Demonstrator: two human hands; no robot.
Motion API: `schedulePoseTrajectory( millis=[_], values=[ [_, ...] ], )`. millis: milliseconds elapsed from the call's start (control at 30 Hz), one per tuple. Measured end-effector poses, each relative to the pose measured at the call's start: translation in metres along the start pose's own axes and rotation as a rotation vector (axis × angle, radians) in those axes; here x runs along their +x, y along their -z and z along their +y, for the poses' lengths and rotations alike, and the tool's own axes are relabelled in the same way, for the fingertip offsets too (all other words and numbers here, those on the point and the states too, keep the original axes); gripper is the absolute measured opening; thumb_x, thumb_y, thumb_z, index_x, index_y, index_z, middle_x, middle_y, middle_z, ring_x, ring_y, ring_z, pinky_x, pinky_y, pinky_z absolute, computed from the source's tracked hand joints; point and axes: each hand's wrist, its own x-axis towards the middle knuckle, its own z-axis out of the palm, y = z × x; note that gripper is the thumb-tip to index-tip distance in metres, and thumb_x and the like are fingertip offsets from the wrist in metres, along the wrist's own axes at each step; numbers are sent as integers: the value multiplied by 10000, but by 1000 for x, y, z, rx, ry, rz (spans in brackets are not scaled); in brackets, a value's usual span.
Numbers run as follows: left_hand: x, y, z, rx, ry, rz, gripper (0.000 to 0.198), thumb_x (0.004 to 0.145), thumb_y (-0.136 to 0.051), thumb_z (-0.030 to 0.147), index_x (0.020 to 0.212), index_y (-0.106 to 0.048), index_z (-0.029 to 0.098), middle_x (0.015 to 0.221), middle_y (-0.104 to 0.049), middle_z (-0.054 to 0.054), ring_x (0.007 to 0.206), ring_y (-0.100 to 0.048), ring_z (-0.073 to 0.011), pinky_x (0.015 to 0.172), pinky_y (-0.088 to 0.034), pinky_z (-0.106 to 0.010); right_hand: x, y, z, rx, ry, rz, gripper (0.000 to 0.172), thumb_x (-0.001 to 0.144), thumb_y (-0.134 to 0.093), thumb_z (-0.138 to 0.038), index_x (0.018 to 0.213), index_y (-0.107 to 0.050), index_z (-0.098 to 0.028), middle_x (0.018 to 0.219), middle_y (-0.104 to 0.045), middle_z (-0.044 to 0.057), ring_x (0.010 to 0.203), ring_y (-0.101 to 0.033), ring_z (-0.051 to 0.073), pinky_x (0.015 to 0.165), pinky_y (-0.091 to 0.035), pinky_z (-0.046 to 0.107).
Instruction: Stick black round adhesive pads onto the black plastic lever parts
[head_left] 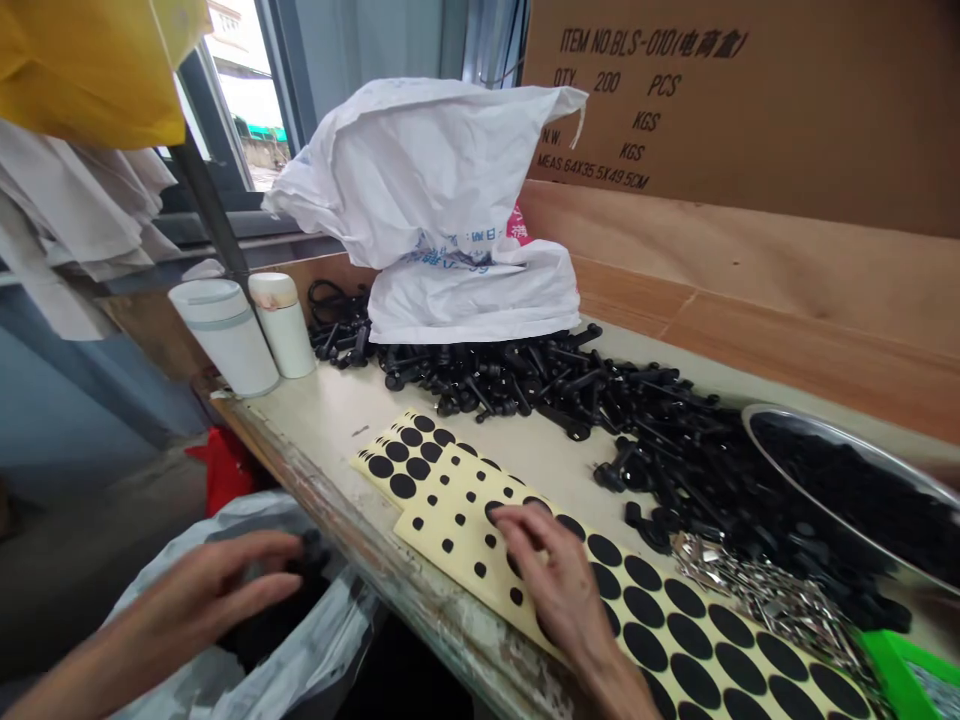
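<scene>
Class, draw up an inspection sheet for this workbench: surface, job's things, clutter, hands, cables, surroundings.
surface: cream bench, paint worn along its front edge.
job's things: sticker sheets with black dots; black plastic parts in a heap; steel bowl of dark parts.
clutter: metal clips, white sack, two white bottles.
hands: right hand on the sheets; left hand at a dark part above a plastic bag.
cables: dark coil behind the heap, possibly cord.
surroundings: carton, window, hanging cloth.

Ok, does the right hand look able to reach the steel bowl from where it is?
Probably yes: the right hand rests on the sticker sheet, and only loose black plastic parts lie toward the steel bowl.
</scene>
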Motion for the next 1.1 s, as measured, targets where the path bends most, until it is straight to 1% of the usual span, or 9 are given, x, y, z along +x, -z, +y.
schedulePoseTrajectory(
  millis=[67, 100, 233, 333, 400, 533, 700, 933, 1100],
  values=[
    [5, 11, -6, 330, -97, 129, 94, 666, -748, 343, 752, -744, 307, 723, -722, 47, 649, -604, -187, 584, -423, -228, 7, 11, 18, -252, 7, 144, 242, 934, -446, -351, 943, -653, -227, 902, -620, 55, 765, -582, 207, 672, -427, 331],
    [9, 5, -4, 412, -191, 139, 76, 718, -704, 341, 779, -736, 308, 752, -718, 41, 678, -610, -190, 608, -430, -234, 9, 13, 26, -362, 24, 160, 240, 928, -448, -346, 916, -654, -224, 890, -607, 60, 761, -577, 217, 660, -423, 341],
    [30, -81, 24, 427, -661, -51, 185, 893, -518, 235, 1007, -663, 233, 1014, -651, -55, 946, -558, -219, 815, -438, -305, 6, 1, 42, -594, 115, 176, 174, 901, -499, -309, 882, -642, -212, 864, -592, 67, 788, -543, 241, 709, -421, 378],
    [48, -147, 39, 578, -844, -160, 207, 889, -537, 198, 1073, -628, 226, 1087, -589, -86, 1001, -492, -241, 856, -398, -368, 2, -10, 43, -598, 128, 236, 130, 895, -519, -286, 893, -626, -213, 866, -596, 66, 801, -528, 243, 726, -415, 388],
    [57, -170, 38, 670, -903, -168, 212, 873, -575, 233, 1081, -616, 233, 1063, -573, -86, 967, -479, -248, 836, -372, -394, 1, -12, 44, -553, 116, 243, 99, 888, -531, -269, 881, -617, -221, 864, -596, 58, 814, -530, 239, 741, -412, 391],
    [62, -175, 30, 748, -913, -157, 219, 881, -567, 273, 1095, -591, 235, 1044, -562, -78, 943, -469, -249, 813, -333, -404, 2, -12, 44, -439, 104, 212, 91, 880, -535, -244, 806, -585, -226, 851, -582, 38, 814, -546, 214, 737, -425, 368],
    [57, -168, 38, 796, -907, -170, 286, 897, -532, 246, 1182, -537, 232, 1065, -563, -80, 934, -470, -242, 800, -314, -399, 2, -15, 46, -431, 131, 329, 148, 890, -494, -267, 946, -617, -205, 919, -569, 82, 837, -537, 232, 746, -441, 391],
    [58, -176, 34, 771, -910, -142, 193, 885, -534, 223, 1072, -579, 227, 1035, -580, -72, 912, -473, -244, 788, -318, -400, 8, -9, 47, -181, 57, 169, 54, 820, -571, -226, 784, -611, -230, 879, -581, 31, 870, -561, 216, 802, -421, 369],
    [60, -170, 38, 504, -767, -164, 149, 841, -578, 197, 989, -555, 202, 965, -613, -52, 910, -501, -222, 797, -363, -367, 10, 1, 41, -46, 35, 104, 63, 791, -539, -198, 760, -581, -234, 905, -581, 25, 909, -562, 215, 850, -401, 366]
  ],
)
